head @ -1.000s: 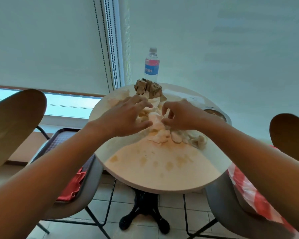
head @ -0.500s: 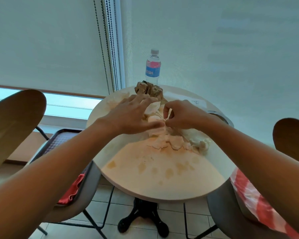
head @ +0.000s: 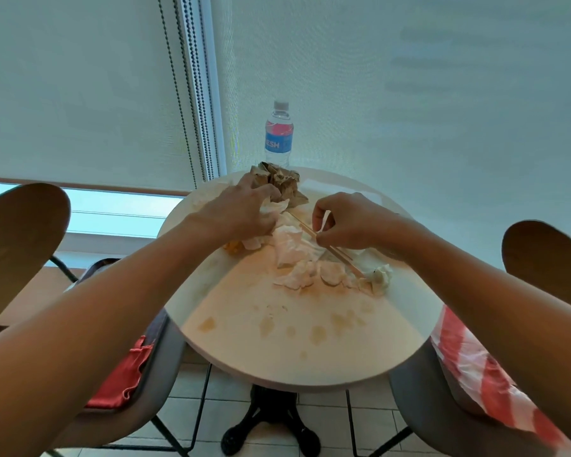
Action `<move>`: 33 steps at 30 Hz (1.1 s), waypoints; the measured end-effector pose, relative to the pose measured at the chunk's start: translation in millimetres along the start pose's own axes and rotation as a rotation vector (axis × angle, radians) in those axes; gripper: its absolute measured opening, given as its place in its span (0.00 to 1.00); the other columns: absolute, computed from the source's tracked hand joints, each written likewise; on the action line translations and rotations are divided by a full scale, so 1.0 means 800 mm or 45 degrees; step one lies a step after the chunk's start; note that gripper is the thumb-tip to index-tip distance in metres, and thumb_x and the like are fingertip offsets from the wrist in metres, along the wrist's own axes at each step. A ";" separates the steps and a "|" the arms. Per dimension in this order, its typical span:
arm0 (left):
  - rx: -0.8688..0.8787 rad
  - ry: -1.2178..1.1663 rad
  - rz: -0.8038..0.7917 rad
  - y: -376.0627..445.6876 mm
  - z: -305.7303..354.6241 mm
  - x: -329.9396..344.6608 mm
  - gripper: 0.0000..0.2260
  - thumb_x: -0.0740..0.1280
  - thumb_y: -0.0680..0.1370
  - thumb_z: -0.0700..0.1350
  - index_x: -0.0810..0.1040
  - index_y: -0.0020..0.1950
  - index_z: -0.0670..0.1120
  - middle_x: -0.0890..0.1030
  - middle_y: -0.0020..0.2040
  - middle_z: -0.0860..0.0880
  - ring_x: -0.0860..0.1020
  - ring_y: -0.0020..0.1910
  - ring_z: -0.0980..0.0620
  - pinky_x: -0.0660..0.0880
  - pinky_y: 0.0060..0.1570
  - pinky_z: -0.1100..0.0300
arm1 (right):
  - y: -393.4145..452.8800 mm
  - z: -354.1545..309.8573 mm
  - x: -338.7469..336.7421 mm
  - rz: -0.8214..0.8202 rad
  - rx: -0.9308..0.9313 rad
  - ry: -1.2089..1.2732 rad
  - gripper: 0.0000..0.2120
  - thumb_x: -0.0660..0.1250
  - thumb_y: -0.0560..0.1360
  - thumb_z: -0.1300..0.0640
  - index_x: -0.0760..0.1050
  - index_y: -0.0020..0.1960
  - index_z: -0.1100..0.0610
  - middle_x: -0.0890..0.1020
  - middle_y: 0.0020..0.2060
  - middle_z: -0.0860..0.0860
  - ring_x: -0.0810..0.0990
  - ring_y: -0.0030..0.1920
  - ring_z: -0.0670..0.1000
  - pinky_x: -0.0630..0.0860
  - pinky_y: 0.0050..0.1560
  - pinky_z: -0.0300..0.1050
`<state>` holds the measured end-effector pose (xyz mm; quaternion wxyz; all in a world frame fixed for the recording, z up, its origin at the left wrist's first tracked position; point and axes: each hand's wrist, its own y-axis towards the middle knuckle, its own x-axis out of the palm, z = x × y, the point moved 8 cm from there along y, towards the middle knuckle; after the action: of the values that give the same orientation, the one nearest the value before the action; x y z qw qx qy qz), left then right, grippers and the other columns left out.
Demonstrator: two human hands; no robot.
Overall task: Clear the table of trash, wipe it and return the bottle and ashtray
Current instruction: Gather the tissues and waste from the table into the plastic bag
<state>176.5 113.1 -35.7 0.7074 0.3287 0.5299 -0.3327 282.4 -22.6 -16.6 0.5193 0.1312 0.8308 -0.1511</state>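
Note:
A round white table (head: 294, 351) carries brown stains and a heap of crumpled white tissues (head: 294, 255). My left hand (head: 241, 212) is closed over a wad of tissue at the heap's left, next to crumpled brown paper (head: 282, 184). Over the heap's right side, my right hand (head: 346, 222) pinches a pair of wooden chopsticks (head: 337, 252) that lie slanted across the tissues. A water bottle (head: 279, 135) with a red and blue label stands upright at the table's far edge. The ashtray is hidden behind my right forearm.
Two chairs with wooden backs flank the table: the left one (head: 17, 239) holds a dark tray and a red cloth (head: 126, 377), the right one (head: 548, 255) a red-and-white checked cloth (head: 485, 377). Roller blinds with bead chains (head: 195, 87) hang behind. Tiled floor lies below.
My left hand has slid up and left, gathering tissue toward the brown paper. My right hand has lifted slightly and now pinches the chopsticks, which were covered before.

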 end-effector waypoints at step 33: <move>0.244 -0.299 0.475 -0.032 0.005 -0.073 0.10 0.59 0.83 0.45 0.70 0.60 0.40 0.78 0.42 0.43 0.73 0.31 0.49 0.63 0.28 0.66 | -0.027 -0.009 -0.015 0.071 -0.016 -0.046 0.06 0.73 0.72 0.57 0.78 0.47 0.51 0.80 0.40 0.47 0.78 0.40 0.47 0.69 0.36 0.38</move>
<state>145.2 102.5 18.9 0.7789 0.4457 0.3401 -0.2810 273.4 -40.6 -0.3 0.5389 0.1483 0.8184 -0.1337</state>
